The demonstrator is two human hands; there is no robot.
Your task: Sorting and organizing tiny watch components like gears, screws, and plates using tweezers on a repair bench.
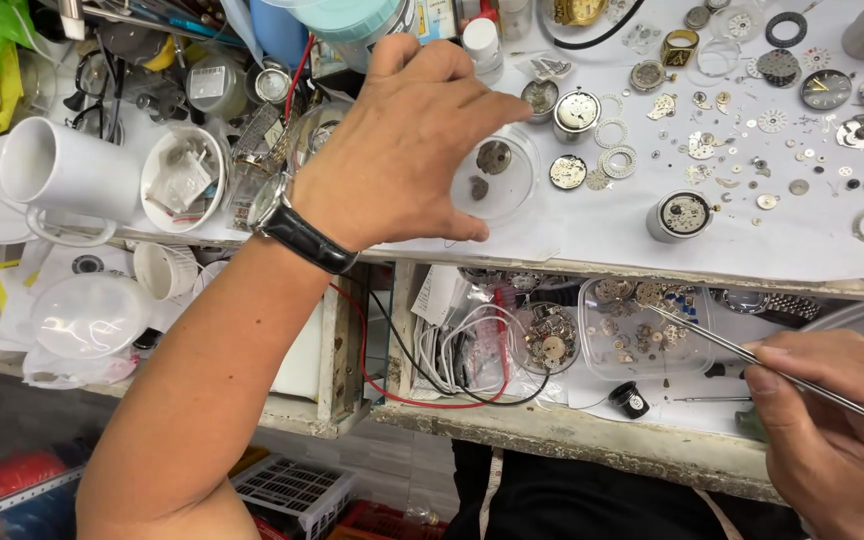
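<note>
My left hand (407, 150) reaches over the white bench top and grips the rim of a small clear round dish (500, 180) between thumb and fingers; the dish holds two small dark watch parts. A wristwatch with a black strap (292, 225) is on that wrist. My right hand (832, 430) is low at the right, shut on long metal tweezers (722, 345) whose tips point up-left over a clear plastic tray (642, 335) of watch parts in the open drawer.
Many gears, rings, dials and watch movements (752, 130) lie scattered on the white sheet. A round metal movement holder (680, 215) stands near the bench edge. White cups (62, 170) and bowls crowd the left. Cables (452, 350) and a black loupe (630, 400) sit in the drawer.
</note>
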